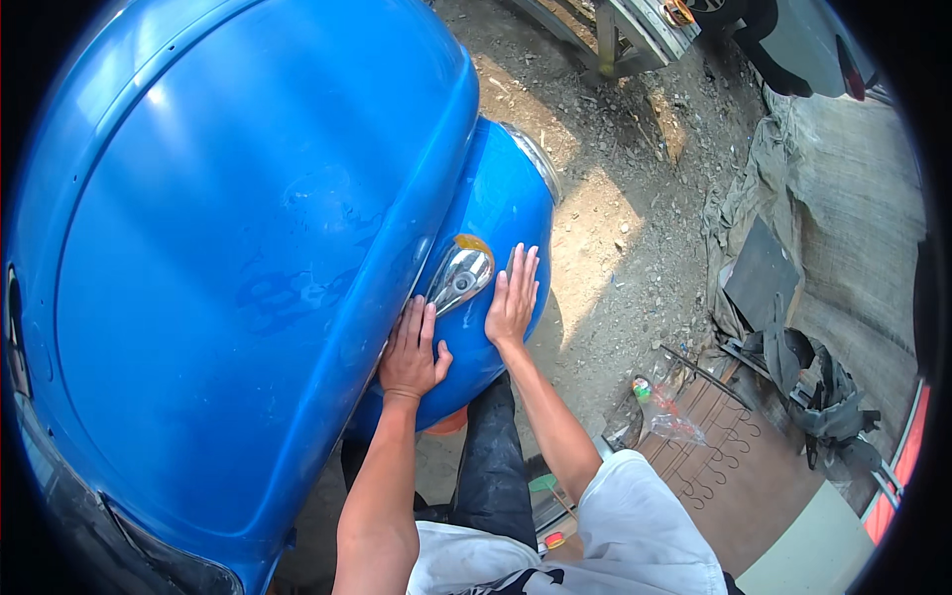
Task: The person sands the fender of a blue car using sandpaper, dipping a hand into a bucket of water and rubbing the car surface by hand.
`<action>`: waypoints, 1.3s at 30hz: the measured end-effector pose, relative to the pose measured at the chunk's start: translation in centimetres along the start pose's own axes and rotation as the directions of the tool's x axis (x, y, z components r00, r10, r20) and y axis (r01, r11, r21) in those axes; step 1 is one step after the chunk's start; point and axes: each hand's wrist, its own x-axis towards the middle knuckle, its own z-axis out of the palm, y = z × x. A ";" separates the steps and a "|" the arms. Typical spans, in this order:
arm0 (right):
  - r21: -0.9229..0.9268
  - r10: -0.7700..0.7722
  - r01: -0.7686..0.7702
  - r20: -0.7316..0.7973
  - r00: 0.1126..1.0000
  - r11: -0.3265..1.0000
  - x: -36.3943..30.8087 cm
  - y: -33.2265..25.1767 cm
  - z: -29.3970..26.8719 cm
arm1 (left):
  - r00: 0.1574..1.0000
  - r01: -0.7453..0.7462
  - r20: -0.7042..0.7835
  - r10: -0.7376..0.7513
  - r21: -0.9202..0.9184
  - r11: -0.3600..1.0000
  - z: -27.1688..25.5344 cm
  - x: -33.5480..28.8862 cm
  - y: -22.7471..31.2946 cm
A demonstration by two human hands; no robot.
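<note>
A blue vehicle fender [501, 183] curves out beside the large blue hood [248, 198]. On top of the fender sits a chrome teardrop-shaped lamp [462, 283] with an amber lens at its far end. My left hand [409, 357] lies on the fender near the seam with the hood, its fingertips by the lamp's near end. To the lamp's right, my right hand [512, 302] rests with fingers stretched along the fender's outer side. Neither hand holds anything.
Gravelly ground [605, 248] runs along the right. Beyond it lie a dark flat panel [762, 276], crumpled black parts [808, 382], a clear plastic bag [674, 421] and a brown board [764, 466] with wire hooks. A grey vehicle [808, 40] stands at the far right.
</note>
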 end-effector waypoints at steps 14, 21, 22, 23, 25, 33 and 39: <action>0.049 0.040 -0.041 0.031 0.999 0.998 1.2 0.1 1.1 | 0.998 0.049 0.031 -0.054 0.144 0.988 -0.5 -0.9 -1.1; 0.147 0.343 -0.359 0.125 0.931 0.922 5.4 2.5 1.3 | 0.994 0.011 0.101 -0.038 0.248 0.969 -2.9 -2.0 -2.2; 0.166 0.380 -0.404 0.160 0.911 0.900 6.9 3.6 1.3 | 0.992 -0.009 0.126 -0.024 0.255 0.967 -3.2 -2.1 -2.3; 0.197 0.425 -0.463 0.207 0.881 0.864 8.8 5.4 1.5 | 0.992 -0.003 0.119 -0.030 0.268 0.964 -3.2 -1.8 -2.2; 0.312 0.427 -0.519 0.319 0.846 0.796 14.3 13.0 2.6 | 0.994 -0.033 0.107 0.007 0.246 0.969 -1.8 -0.4 -1.8; 0.342 0.097 -0.219 0.341 0.935 0.914 4.4 11.4 2.4 | 0.992 -0.040 0.129 -0.007 0.356 0.934 -4.1 -2.1 -3.1; 0.352 0.364 -0.514 0.411 0.836 0.782 13.9 16.8 4.3 | 0.994 -0.033 0.106 -0.003 0.336 0.941 -2.1 -1.0 -2.7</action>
